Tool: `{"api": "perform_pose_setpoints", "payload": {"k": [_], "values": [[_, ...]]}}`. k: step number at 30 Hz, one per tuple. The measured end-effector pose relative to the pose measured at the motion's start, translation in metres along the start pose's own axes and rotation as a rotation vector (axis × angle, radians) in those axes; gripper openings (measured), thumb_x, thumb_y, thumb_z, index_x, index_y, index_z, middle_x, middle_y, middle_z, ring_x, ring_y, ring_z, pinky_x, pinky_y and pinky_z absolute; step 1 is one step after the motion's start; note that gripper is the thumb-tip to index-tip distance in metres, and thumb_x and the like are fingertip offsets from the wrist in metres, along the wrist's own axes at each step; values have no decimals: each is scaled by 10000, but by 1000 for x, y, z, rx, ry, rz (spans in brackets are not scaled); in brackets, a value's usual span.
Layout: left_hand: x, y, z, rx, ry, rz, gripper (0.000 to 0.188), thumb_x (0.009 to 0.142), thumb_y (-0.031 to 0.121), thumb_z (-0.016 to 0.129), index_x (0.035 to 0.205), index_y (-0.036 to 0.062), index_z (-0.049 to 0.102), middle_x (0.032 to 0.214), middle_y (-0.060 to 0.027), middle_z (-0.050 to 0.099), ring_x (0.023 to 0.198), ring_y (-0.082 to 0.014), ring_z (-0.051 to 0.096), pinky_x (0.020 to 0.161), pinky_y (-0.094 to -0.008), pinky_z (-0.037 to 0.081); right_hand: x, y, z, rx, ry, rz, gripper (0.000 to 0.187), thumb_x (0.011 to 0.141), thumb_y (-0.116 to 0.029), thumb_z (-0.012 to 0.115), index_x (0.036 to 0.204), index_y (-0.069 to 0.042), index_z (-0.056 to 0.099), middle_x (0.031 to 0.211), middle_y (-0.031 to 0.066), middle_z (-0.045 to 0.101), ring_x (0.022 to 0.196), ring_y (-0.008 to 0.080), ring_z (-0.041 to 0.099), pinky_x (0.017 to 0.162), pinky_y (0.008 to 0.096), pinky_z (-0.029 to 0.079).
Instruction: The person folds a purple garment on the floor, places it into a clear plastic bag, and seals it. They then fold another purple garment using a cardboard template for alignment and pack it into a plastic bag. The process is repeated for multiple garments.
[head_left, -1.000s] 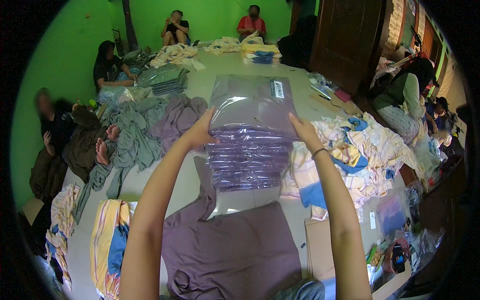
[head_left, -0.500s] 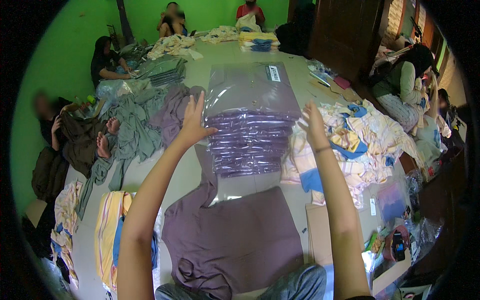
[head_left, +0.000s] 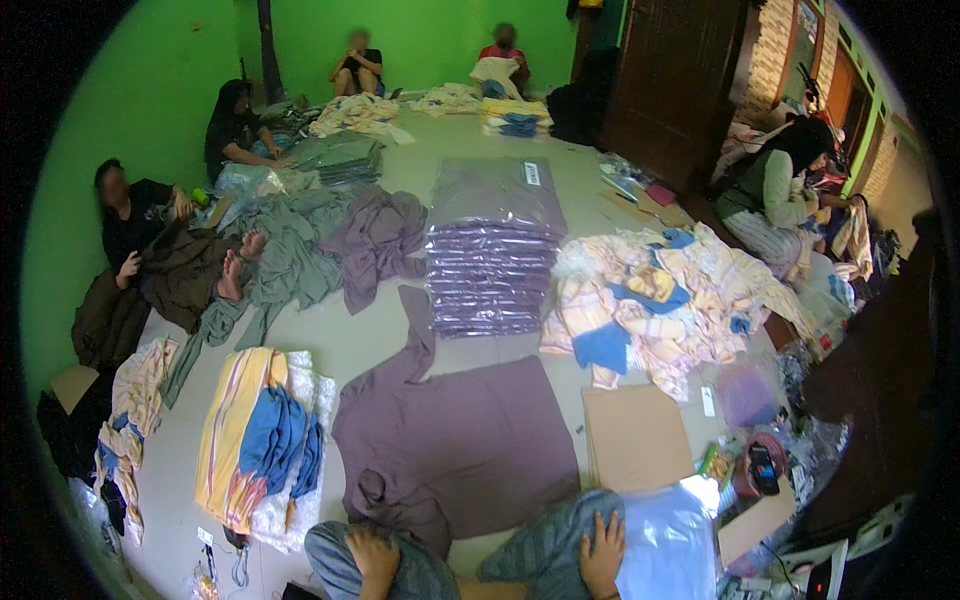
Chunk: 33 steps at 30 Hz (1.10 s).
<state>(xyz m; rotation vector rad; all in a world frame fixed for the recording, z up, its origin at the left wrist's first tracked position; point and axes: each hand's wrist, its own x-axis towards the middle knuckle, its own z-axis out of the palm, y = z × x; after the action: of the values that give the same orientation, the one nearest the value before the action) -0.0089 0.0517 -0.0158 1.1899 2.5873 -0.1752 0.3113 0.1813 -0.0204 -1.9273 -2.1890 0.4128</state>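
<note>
My feed shows left hand (head_left: 373, 560) and right hand (head_left: 602, 556) withdrawn from the bagged stack (head_left: 492, 280) to knees (head_left: 328, 548) in front of it.

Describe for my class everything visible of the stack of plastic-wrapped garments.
The stack is a neat, roughly upright pile of many flat, mauve, cloth-like bundles in clear, shiny film. Its top bears a label near the far right corner; glossy layered edges face the person. It stands on the pale floor, beyond the spread mauve garment and left of the striped cloth pile; contact with either is unclear. Neither the left hand nor right hand touches it.
</note>
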Motion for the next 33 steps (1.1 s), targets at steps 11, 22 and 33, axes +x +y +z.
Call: {"api": "perform_pose_setpoints", "payload": {"k": [11, 22, 33], "values": [[3, 15, 43, -4, -247, 227, 887, 647, 539, 570, 1321, 159, 135, 1323, -122, 254, 1180, -319, 294, 937, -477, 236, 2, 0, 2, -62, 92, -51, 515, 787, -330, 447, 1259, -166, 324, 1359, 154, 142, 1200, 401, 185, 883, 586, 212], [37, 18, 69, -100, -169, 80, 572, 667, 373, 614, 1123, 84, 426, 1075, -133, 516, 1069, -298, 428, 875, -447, 314, -28, -16, -27, -108, 238, -162, 537, 760, -313, 475, 1254, -156, 334, 1356, 161, 141, 1203, 401, 175, 898, 578, 205], [85, -25, 85, -608, 459, -508, 582, 639, 282, 672, 1061, -1, 387, 1045, -188, 447, 959, -362, 441, 820, -420, 388, -63, -35, -55, -113, 289, -247, 518, 756, -303, 488, 1228, -126, 371, 1341, 177, 177, 1212, 405, 152, 923, 583, 153]]}}
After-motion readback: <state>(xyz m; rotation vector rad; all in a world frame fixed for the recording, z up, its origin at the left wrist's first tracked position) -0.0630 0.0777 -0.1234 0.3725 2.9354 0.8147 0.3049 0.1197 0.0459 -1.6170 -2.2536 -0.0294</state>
